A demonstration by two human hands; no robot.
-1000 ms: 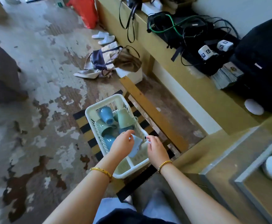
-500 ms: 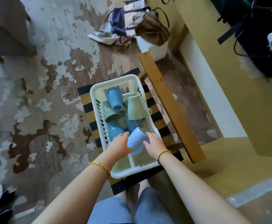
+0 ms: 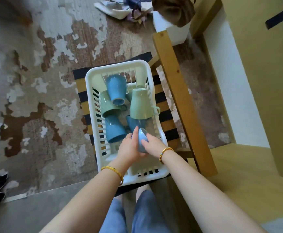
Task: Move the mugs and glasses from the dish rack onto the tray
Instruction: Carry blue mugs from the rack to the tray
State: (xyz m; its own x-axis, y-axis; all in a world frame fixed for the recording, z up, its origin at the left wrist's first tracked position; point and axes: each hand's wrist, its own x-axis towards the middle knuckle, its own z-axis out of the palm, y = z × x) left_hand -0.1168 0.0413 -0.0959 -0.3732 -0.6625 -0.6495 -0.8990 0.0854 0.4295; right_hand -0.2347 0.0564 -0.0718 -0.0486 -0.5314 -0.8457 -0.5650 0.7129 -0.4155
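Above the white dish rack (image 3: pixel 93 84), one pale blue mug (image 3: pixel 142 140) clasped between left hand (image 3: pixel 129 149) and right hand (image 3: pixel 152 145); five mugs inside.

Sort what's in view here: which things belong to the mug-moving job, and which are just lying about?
Belongs to the job:
- white dish rack
- light blue mug, held between left hand and right hand
- blue mug and green mug in the rack
The tray isn't in view.

Lying about:
- wooden chair frame
- striped cushion
- brown bag
- cloth bags
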